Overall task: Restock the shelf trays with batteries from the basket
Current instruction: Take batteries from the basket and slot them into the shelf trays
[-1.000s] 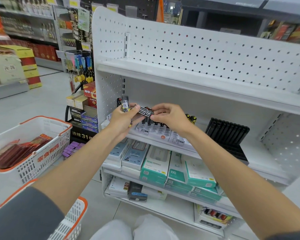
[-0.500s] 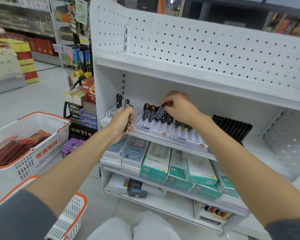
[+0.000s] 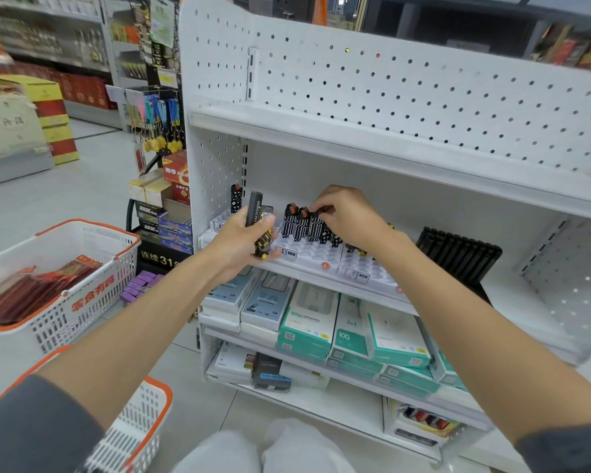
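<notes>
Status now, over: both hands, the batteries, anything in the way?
Left hand grips spare battery packs. Right hand pinches a pack in white tray. Tray front unblocked.

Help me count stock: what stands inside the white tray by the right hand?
Black-and-white battery packs stand upright in the back slots of the white tray; front slots look vacant. The right hand covers the row's right end, hiding the count.

Right hand (image 3: 350, 218) has carried a battery pack (image 3: 316, 227) into the tray (image 3: 309, 257)
</notes>
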{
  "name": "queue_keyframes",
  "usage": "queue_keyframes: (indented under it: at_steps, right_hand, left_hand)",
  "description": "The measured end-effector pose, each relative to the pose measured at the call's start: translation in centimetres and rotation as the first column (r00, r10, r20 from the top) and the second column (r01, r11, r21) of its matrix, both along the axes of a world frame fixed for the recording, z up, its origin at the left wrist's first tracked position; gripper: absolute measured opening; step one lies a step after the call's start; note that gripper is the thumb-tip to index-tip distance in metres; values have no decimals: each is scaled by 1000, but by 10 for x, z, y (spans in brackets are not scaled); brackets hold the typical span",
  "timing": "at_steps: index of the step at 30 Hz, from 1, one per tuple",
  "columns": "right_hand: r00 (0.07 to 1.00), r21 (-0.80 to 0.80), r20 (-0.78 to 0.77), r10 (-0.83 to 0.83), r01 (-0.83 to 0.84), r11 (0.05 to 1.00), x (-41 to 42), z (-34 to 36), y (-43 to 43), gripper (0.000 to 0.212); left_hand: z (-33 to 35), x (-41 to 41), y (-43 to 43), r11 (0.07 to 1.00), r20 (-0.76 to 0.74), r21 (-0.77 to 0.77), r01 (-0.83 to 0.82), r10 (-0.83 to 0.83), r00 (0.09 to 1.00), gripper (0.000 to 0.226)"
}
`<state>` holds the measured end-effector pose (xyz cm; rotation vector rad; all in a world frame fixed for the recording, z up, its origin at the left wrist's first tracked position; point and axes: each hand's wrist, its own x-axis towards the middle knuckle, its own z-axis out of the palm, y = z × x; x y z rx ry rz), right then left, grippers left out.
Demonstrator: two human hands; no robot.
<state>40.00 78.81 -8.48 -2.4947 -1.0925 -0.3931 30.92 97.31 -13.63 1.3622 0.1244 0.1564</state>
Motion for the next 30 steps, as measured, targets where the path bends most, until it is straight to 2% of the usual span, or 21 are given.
queue_keyframes:
  at_steps: [9,12,15,21,23,27,30]
  right_hand:
    - [1000,52,10,-10,9,999,2,-5,2,21]
    - [999,17,27,-33,33,999,2,-6,2,21]
    - [997,1,53,-58,58,998,1,-9,2,21]
    - [998,-52,10,-63,63,997,-7,-4,-2,23]
    - [997,3,-23,-78,78,997,-10,-2,-6,26]
    - [998,237,-51,-44,55,970,-27,4,-11,31]
    - [998,176,46,36,-44,983,-39,3,-12,35]
  left_hand:
    - [5,-3,0,1000,-10,20,17,-17,1000,9]
    - [7,-2,-1,1000,-38,-2,20,-20,999,11]
    - [7,-2,-1,998,-49,-54,14,-17,999,21]
    - [5,-7,1,996,-10,-42,77,-78,997,18]
    - [4,-9,3,996,9,-38,78,-78,997,21]
    - [8,-10,-5,997,19,-53,48,-47,999,34]
    - [15,-8,-18,994,18,-96,46,-44,999,39]
